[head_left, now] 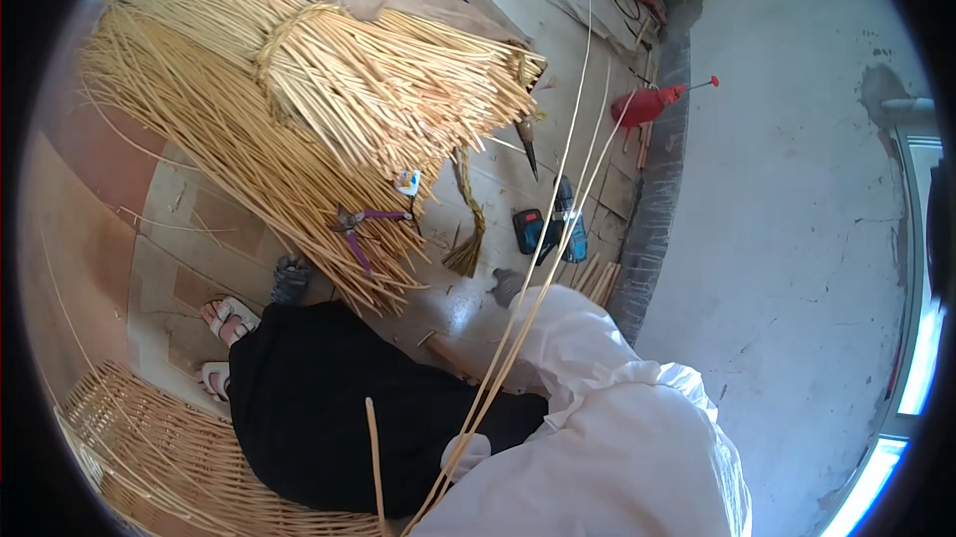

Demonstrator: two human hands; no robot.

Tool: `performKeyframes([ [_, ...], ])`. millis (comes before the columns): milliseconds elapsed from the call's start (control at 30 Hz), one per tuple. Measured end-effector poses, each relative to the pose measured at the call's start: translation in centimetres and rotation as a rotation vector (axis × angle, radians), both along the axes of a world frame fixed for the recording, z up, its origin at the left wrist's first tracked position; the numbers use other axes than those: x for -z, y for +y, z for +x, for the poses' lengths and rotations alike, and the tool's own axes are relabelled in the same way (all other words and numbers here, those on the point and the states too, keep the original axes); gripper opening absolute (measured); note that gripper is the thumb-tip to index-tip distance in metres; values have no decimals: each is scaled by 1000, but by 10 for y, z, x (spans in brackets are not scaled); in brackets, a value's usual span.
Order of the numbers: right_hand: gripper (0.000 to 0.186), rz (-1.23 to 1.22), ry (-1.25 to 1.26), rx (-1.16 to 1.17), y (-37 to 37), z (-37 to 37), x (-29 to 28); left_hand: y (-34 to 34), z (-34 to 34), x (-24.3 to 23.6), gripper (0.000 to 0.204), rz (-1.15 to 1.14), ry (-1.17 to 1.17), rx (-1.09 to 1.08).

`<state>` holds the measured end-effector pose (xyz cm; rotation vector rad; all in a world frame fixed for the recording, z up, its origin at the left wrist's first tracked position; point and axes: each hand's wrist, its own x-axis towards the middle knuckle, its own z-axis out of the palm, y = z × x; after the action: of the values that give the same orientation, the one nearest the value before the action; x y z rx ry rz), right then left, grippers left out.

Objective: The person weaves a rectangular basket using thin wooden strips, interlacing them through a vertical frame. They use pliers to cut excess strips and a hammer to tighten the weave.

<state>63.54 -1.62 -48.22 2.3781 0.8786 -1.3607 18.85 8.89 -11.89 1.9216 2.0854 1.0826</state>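
Neither my left hand nor my right hand shows. Several long, pale wicker rods [538,300] rise from the lower edge and fan out toward the top. What holds their lower ends is out of the picture. Left of them a shorter, thicker rod [373,437] stands up from the same edge. Woven wickerwork [164,452] curves along the lower left. Black cloth [339,407] and white cloth [607,457] of clothing fill the lower middle, and the rods pass in front of both.
A large tied bundle of rods [378,79] lies on more loose rods [189,89]. Purple-handled cutters [383,214] rest there. Beyond are a pointed tool [529,146], cordless power tools [573,236] and a red bottle [642,107]. Sandalled feet [236,323] show at left; a white wall [787,238] stands right.
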Motion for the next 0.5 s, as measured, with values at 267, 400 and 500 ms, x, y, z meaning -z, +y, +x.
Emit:
performKeyframes([
  [267, 42, 438, -267, 227, 81, 94, 7, -16, 24, 6, 46, -242, 209, 225],
  [400, 41, 505, -351, 378, 115, 145, 24, -13, 36, 5, 45, -408, 280, 340],
  [500, 41, 406, -394, 496, 117, 178, 37, -14, 47, 3, 45, -524, 284, 336],
])
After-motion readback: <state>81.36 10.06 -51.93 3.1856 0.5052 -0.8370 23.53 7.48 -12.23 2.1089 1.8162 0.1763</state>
